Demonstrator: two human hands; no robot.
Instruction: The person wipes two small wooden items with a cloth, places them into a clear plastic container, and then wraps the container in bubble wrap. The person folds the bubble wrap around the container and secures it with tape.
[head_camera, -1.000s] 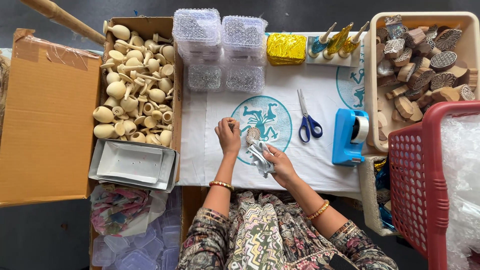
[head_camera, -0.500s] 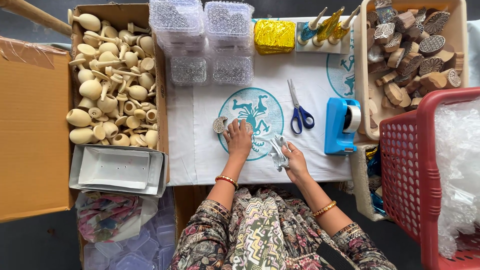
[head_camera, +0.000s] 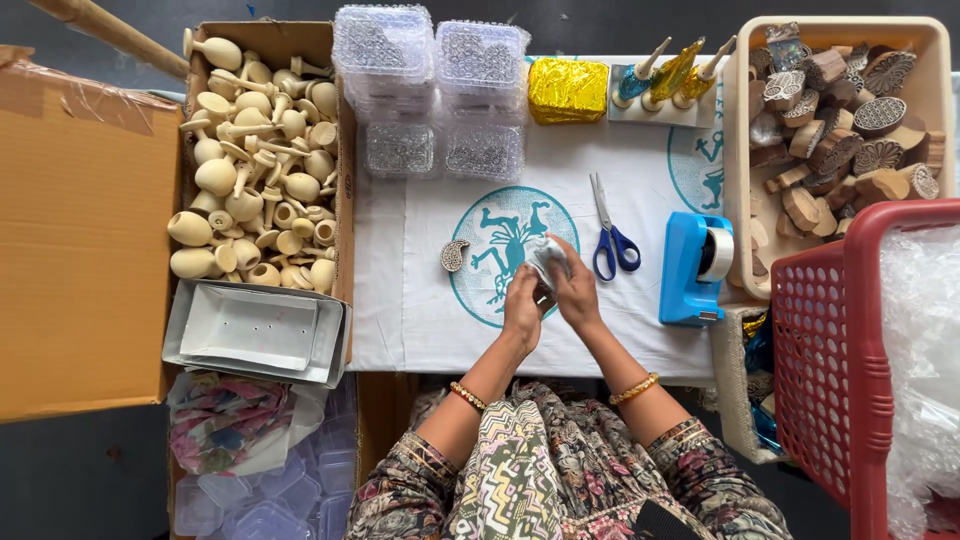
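Both hands have come together since a moment ago, when they were apart on the white cloth (head_camera: 420, 310) with one hand near the small carved piece; now they meet over the blue round picture printed on it. Her left hand (head_camera: 522, 312) and right hand (head_camera: 575, 290) are both closed around a small crinkly clear wrap (head_camera: 548, 258), pinching it from 2 sides with the fingers pressed in. Something small and dark seems to sit inside the wrap, but I cannot tell what it is. It looks very light and soft, like thin plastic that bends and rustles. It could slip, so holding it at the edges with the fingertips, with the lump in the middle, seems the best way. If the thing inside is carved wood, it would be hard and not break easily. 1 small carved wooden piece (head_camera: 454, 255), shaped like a curled drop, lies alone on the cloth just left of the hands, not touched. Blue scissors (head_camera: 610, 235) lie near the right hand, and a blue tape holder (head_camera: 692, 268) stands a bit farther right. A cardboard box (head_camera: 340, 150) of pale wooden knobs sits well off to the left, and a tub (head_camera: 735, 160) of carved wooden blocks is at the far right, next to a red basket (head_camera: 850, 350).
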